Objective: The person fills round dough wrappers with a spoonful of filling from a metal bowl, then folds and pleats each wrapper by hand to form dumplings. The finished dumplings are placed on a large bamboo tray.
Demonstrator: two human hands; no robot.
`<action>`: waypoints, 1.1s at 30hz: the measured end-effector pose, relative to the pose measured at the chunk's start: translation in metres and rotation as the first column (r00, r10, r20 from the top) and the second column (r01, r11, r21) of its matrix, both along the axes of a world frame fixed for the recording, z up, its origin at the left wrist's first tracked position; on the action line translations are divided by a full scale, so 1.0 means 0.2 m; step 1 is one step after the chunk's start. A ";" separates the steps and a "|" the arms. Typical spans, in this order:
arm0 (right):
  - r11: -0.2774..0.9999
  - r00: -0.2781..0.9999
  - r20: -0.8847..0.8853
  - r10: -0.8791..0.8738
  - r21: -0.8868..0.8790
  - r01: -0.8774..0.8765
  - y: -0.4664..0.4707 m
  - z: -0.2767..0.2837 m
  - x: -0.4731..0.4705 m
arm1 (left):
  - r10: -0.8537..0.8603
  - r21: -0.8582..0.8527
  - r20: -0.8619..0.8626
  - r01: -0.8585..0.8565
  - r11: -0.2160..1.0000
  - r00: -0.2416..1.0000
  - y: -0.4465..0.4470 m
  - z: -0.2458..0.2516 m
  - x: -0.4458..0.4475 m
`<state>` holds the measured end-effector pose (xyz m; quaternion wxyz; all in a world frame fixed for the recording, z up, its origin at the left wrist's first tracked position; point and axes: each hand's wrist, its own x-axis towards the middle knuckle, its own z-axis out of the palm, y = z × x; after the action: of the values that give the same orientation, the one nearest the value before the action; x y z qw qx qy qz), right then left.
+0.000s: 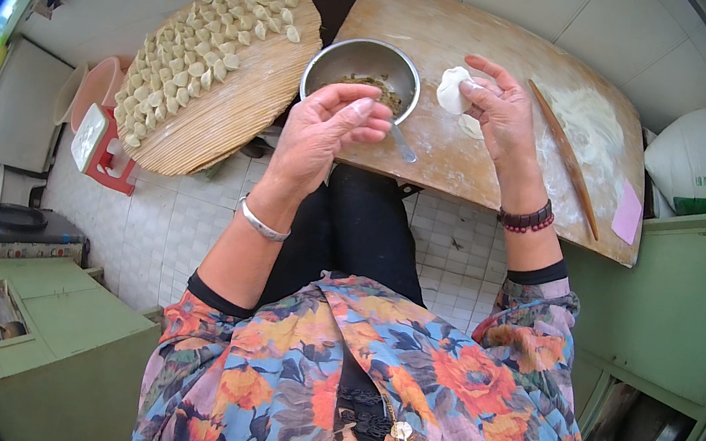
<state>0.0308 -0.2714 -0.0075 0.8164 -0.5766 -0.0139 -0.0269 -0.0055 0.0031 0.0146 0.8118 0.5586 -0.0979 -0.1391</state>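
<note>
My right hand (503, 109) pinches a round, floured dough wrapper (454, 90) between thumb and fingers above the wooden board (444, 159). Beneath it, another dough wrapper (471, 126) lies on the board. My left hand (336, 125) hovers over the near rim of a steel bowl (366, 51), fingers bent and thumb raised, with nothing visible in it. Chopped filling (389, 92) is in the bowl, and a spoon's metal handle (403, 144) sticks out over the near rim. Many folded dumplings (191, 63) stand in rows on a round reed tray (239, 114) at the left.
A tapered wooden rolling pin (567, 160) lies on the board beside scattered flour (589, 129). A pink card (628, 212) is at the board's right edge. A white plastic bag (697, 159) stands beyond. A red and white stool (105, 149) is at the left, near green cabinets (669, 302).
</note>
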 end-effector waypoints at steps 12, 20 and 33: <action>0.900 0.960 0.249 0.131 -0.435 -0.010 0.35 0.20 -0.16 | 0.053 0.122 0.129 -0.069 0.990 0.990 -0.07 -0.04 0.07; 0.910 0.959 0.283 -0.014 -0.393 0.129 0.42 0.14 -0.11 | 0.100 -0.015 -0.032 -0.101 0.995 0.994 -0.05 -0.07 0.08; 0.667 0.849 0.520 0.098 -0.667 0.331 0.35 0.14 -0.15 | -0.059 -0.476 -0.351 -0.124 0.871 0.935 0.09 -0.14 0.05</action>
<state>0.0006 -0.2008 0.0208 0.4752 -0.8259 -0.2024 -0.2262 0.0043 0.0204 -0.0125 0.9330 0.3017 0.0274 -0.1942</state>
